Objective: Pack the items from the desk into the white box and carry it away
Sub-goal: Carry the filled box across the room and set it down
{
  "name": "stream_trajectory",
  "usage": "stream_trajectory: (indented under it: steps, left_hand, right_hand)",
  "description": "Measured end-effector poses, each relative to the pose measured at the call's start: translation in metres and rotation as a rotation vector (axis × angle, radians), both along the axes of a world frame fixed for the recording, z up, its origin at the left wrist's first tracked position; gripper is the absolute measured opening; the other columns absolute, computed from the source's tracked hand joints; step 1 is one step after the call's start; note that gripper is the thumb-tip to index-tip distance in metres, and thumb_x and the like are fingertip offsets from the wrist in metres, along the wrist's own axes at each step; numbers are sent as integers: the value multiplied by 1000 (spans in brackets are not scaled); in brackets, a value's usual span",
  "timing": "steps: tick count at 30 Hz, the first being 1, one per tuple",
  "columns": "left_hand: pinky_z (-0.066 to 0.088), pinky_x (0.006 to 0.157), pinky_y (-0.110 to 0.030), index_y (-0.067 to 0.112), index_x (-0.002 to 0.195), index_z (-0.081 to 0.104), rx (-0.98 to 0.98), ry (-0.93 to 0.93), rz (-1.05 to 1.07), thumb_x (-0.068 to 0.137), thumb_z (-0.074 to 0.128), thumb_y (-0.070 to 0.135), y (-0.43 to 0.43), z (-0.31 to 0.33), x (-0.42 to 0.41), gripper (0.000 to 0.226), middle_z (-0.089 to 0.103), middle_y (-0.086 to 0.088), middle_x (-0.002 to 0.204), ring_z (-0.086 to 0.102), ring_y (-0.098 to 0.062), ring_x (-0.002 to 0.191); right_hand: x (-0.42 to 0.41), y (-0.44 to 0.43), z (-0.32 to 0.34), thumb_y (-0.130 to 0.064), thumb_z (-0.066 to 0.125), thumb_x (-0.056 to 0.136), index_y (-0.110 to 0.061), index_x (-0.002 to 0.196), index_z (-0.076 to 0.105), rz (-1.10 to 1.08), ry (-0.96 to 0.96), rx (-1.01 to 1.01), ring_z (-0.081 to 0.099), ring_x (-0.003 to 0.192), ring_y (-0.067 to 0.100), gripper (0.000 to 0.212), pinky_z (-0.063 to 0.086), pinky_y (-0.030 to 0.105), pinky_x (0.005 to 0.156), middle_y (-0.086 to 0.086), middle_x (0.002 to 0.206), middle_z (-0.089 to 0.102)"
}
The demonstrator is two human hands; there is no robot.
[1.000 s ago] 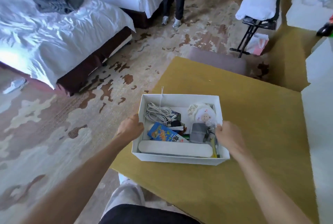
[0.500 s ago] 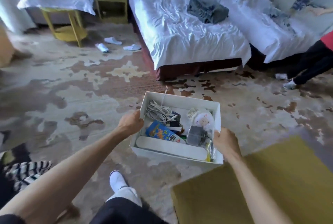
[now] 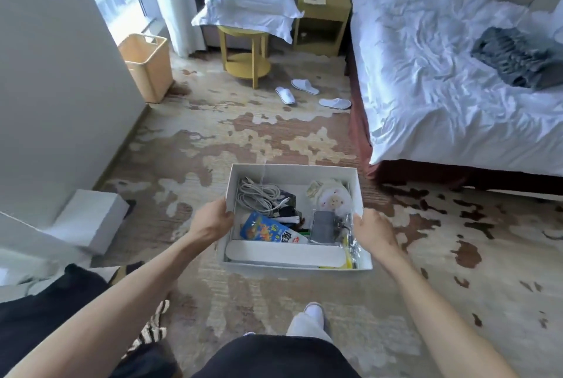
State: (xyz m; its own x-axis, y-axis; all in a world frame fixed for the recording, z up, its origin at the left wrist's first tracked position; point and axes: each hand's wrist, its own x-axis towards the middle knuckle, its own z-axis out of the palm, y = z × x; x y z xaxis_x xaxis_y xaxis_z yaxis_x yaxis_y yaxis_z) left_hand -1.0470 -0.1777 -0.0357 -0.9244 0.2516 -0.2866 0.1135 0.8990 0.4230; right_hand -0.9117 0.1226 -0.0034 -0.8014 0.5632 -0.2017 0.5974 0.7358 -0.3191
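While aloft, white box [image 3: 304, 175] over carpet [image 3: 243, 140].

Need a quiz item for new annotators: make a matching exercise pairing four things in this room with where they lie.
Things: 1 white cable; 2 grey garment; 3 slippers; 4 pillow.
Places: A on the carpet; B on the yellow side table; C in the white box; D on the bed.
Pairs: 1-C, 2-D, 3-A, 4-B.

Print on the blue packet [image 3: 265, 230] is illegible.
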Motion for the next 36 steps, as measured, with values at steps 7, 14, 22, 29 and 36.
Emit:
stream_trajectory:
  steps: [7, 14, 22, 29, 36]
  left_hand:
    - [52, 81, -38, 13, 103, 55, 6, 52, 302, 88, 46, 20, -42, -6, -87, 19, 69, -14, 98, 63, -35, 90]
    - [53, 79, -43, 12, 102, 54, -46, 87, 624, 96, 38, 30, -72, 2, -123, 24, 70, -16, 98, 64, -37, 86]
    - [48, 80, -42, 9, 115, 51, -61, 2, 947, 95, 39, 23, -139, -20, -141, 28, 67, -18, 108, 61, -40, 97]
    - [49, 78, -42, 11, 113, 49, 41, -46, 1146, 93, 38, 23, -218, -33, -166, 25, 67, -14, 106, 61, -36, 95]
    - [41, 65, -37, 7, 114, 48, -23, -48, 1256, 93, 38, 17, -285, -27, -211, 25, 65, -21, 95, 53, -33, 76]
  right_hand:
    - [-192, -7, -34, -20, 45, 98, 2, 85, 64, 317, 32, -38, 64, 83, 40, 32, 35, 34, 63, 26, 89, 68]
    - [-339, -53, -30, -19, 41, 99, -11, 59, 46, 651, 36, -91, 50, 54, 23, 41, 29, 27, 49, 5, 55, 48]
    - [-457, -170, -42, -21, 42, 98, -10, 68, 52, 966, -76, -147, 60, 64, 30, 34, 47, 40, 58, 15, 70, 63]
    - [-530, -285, -52, -21, 46, 95, -16, 69, 50, 1116, -87, -80, 57, 60, 26, 27, 38, 31, 51, 9, 70, 62]
    - [-594, -374, -64, -24, 44, 97, -15, 76, 50, 1213, -86, -100, 57, 67, 30, 24, 39, 32, 57, 15, 79, 65]
